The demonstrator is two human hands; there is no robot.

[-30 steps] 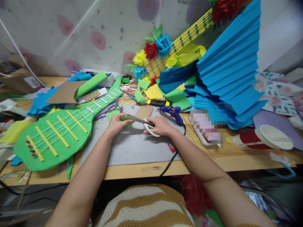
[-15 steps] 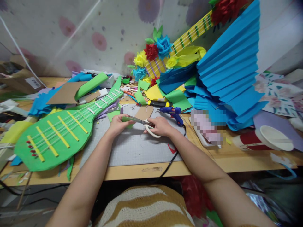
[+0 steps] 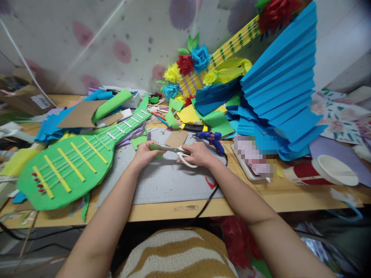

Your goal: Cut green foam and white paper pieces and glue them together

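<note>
A: Which objects do your hands hold, as seen from the head camera?

B: Your left hand [image 3: 144,154] pinches a small piece of green paper [image 3: 154,147] between thumb and fingers. Your right hand [image 3: 199,154] is curled around the white handles of 1 pair of scissors [image 3: 175,150], whose blades point toward your left hand.

A: Where do these objects lie relative to the work surface?

B: The scissors and the green paper are between your 2 hands, above the gray cutting mat [image 3: 171,187]. The blades seem to reach the paper, although the exact contact is too small to judge.

A: What surrounds your hands?

B: Just beyond the scissors, a brown cardboard piece [image 3: 176,138] lies on the mat. A blue glue gun [image 3: 210,136] rests near your right hand, with a black-and-yellow handle [image 3: 195,127] behind it. To your left, a green stringed-instrument model [image 3: 65,166] bears 5 yellow strips on its body, its neck pointing away from you. Well to your right stand a red-and-white cup [image 3: 307,172] and, farther back, pleated blue paper [image 3: 284,85].
</note>
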